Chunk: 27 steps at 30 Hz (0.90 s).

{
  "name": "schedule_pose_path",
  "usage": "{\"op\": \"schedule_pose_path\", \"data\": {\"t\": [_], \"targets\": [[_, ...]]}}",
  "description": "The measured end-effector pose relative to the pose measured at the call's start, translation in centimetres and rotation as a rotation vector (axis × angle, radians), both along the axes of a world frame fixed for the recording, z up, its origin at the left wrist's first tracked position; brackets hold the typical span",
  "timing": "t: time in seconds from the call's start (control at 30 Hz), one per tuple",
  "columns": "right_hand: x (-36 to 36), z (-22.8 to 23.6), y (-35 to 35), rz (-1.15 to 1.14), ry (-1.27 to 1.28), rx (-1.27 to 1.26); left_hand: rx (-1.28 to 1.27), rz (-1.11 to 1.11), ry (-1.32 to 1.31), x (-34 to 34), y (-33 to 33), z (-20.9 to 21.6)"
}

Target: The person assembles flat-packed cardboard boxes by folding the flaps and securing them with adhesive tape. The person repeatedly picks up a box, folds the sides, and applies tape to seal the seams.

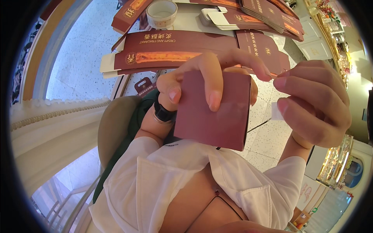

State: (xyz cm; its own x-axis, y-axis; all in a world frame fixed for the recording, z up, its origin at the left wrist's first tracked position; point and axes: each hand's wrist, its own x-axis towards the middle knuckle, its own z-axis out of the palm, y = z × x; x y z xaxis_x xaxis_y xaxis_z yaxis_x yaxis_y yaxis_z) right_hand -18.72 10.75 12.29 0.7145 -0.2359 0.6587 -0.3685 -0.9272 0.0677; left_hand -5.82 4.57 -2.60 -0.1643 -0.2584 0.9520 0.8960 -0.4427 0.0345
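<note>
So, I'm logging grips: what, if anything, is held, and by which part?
Left hand: the dark red box, by its upper end. Right hand: cannot tell whether it holds the white piece.

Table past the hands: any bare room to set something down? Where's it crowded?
One small patch: pale tabletop between the round white object and the carton stack with pale flaps, bordered nearer the person by the long flat maroon carton. Crowded: the right side, with overlapping cartons, and the near side, under that long carton.

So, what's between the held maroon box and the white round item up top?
Head view: the left hand, then a long maroon carton.
</note>
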Motion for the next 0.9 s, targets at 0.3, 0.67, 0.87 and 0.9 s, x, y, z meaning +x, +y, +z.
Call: {"op": "schedule_pose_path", "data": {"t": [0.3, 0.67, 0.87, 0.9], "targets": [[0.3, 0.1, 0.4, -0.044, 0.012, -0.019, 0.073, 0.057, -0.055, 0.4, 0.9, 0.2], [-0.2, 1.4, 0.5, -0.055, 0.131, -0.012, -0.020, 0.109, -0.140, 0.1, 0.8, -0.1], [-0.8, 4.9, 0.4, -0.020, 0.381, 0.060, 0.068, 0.085, -0.154, 0.3, 1.8, -0.1], [-0.8, 5.1, 0.3, -0.002, 0.392, 0.065, 0.087, 0.101, -0.156, 0.3, 1.9, 0.0]]}}
